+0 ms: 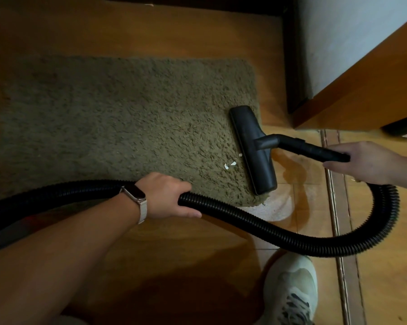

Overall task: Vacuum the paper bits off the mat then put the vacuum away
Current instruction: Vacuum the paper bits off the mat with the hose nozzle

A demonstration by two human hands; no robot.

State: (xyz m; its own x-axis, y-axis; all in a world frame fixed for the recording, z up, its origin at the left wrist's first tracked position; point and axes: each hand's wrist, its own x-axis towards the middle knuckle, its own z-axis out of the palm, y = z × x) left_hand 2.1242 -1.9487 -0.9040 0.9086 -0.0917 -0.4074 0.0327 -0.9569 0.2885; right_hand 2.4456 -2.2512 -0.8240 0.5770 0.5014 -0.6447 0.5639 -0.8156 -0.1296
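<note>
Gripping wand [315,148] with right hand [364,160], hose [244,219] with left hand [167,195], resting nozzle [252,148] on mat's [104,125] right edge. Best to push flat and slowly over bits [230,164] lying near that mat edge.

Vacuum head at the right edge of a shaggy mat

The black floor nozzle [252,148] rests on the olive mat [118,123], three white paper bits [233,163] just left of it. The right hand [359,160] grips the wand [315,148]; the left hand [167,195], smartwatch [134,192] on its wrist, holds the ribbed hose [279,233] above the wooden floor [186,254], near a pale sneaker [291,287].
</note>
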